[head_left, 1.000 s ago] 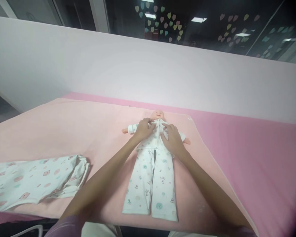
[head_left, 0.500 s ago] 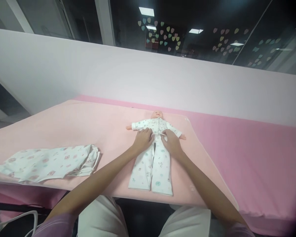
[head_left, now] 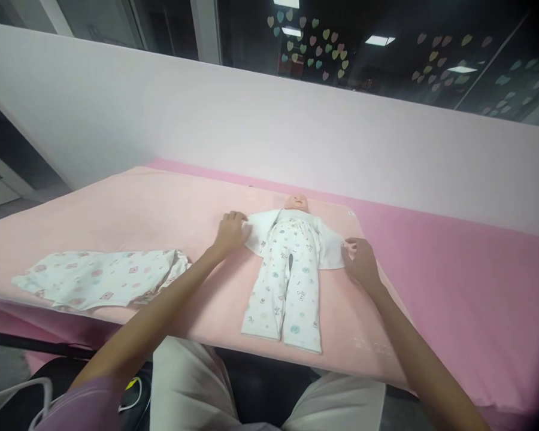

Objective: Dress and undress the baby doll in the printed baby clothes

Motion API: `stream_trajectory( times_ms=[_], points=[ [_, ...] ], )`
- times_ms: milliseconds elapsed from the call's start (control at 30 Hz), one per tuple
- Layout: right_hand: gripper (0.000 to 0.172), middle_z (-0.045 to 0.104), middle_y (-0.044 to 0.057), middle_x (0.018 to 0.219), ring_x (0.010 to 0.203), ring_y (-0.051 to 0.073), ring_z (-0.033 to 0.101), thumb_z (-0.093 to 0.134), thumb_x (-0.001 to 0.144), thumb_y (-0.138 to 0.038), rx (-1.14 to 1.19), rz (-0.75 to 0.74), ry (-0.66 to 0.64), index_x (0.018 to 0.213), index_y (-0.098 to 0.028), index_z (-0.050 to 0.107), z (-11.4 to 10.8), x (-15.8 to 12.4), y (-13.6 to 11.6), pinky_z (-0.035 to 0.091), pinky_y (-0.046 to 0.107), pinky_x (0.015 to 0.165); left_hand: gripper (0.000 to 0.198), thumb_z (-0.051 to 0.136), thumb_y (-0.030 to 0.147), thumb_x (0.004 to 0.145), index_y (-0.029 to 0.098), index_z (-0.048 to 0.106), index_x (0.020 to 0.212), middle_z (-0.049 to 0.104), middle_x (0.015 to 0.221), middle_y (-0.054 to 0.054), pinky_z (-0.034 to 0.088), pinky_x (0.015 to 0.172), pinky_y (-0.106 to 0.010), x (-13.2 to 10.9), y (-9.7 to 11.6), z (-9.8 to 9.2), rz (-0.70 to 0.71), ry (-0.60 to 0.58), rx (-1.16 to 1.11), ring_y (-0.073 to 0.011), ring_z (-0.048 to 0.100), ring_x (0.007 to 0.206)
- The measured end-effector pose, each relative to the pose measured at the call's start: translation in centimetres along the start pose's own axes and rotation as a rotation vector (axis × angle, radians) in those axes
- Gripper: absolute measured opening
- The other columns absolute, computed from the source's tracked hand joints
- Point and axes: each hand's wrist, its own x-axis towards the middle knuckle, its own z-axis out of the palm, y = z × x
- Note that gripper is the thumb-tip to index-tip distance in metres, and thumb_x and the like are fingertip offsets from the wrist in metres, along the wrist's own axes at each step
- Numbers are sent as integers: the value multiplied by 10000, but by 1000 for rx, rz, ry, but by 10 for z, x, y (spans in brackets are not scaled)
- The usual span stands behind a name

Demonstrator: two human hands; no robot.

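A baby doll (head_left: 297, 202) lies on its back, head toward the wall. White trousers (head_left: 303, 299) with small printed figures cover its legs. Its top (head_left: 332, 244) is spread out to both sides, plain white fabric facing up, and hides most of the arms and chest. At the left edge of this fabric my left hand (head_left: 232, 231) is closed on a corner. My right hand (head_left: 362, 260) grips the opposite corner, close to one of the doll's small hands, fingers partly hidden.
Folded white printed cloth (head_left: 94, 278) lies left on the peach mat (head_left: 197, 209). Pink surface (head_left: 467, 299) extends to the right. Behind rises a white wall (head_left: 251, 126) below dark glass with heart stickers. A white cable (head_left: 45, 389) hangs at lower left.
Both hands have moved from the doll's waist outward to either side. The top's printed front has given way to plain white fabric spread wide, and the trousers' waist now shows. The view has shifted slightly.
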Motion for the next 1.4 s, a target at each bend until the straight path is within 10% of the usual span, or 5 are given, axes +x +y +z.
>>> stream_trajectory(
  times_ms=[233, 433, 1033, 1267, 1400],
  points=[
    [449, 597, 141, 1360, 1144, 277, 592, 508, 1040, -573, 273, -107, -194, 1326, -233, 578, 51, 60, -75, 505, 435, 966, 737, 716, 665, 860, 221, 526, 1416, 531, 1475, -157, 429, 1129, -478, 44, 69, 35, 188, -314, -412, -361, 486, 1379],
    [410, 578, 13, 873, 800, 217, 540, 595, 967, -648, 310, -33, -342, 945, -243, 541, 57, 68, -78, 448, 368, 756, 574, 737, 669, 831, 227, 547, 1144, 627, 1023, -68, 485, 734, -374, 53, 71, 34, 94, -511, -476, -253, 610, 858],
    [852, 617, 71, 1177, 1004, 273, 596, 930, 627, -641, 243, 33, -602, 1227, -242, 476, -2, -25, -109, 453, 352, 774, 737, 765, 789, 701, 219, 566, 1124, 667, 1124, -110, 471, 866, -402, -52, 66, -10, 269, -612, -141, -349, 595, 1120],
    [592, 651, 49, 1128, 1013, 276, 615, 850, 760, -597, 315, 40, -537, 1145, -254, 560, 1, -54, -116, 487, 388, 831, 669, 646, 819, 802, 207, 596, 1067, 677, 1107, -124, 467, 914, -453, -86, 82, -31, 264, -590, -92, -346, 621, 1059],
    [1002, 567, 114, 1358, 1233, 333, 563, 970, 591, -582, 340, 52, -593, 1392, -260, 462, -6, -70, -112, 510, 440, 953, 879, 793, 836, 614, 210, 530, 1172, 621, 1224, -130, 489, 913, -448, -104, 82, -39, 269, -695, -111, -359, 582, 1124]
  ],
)
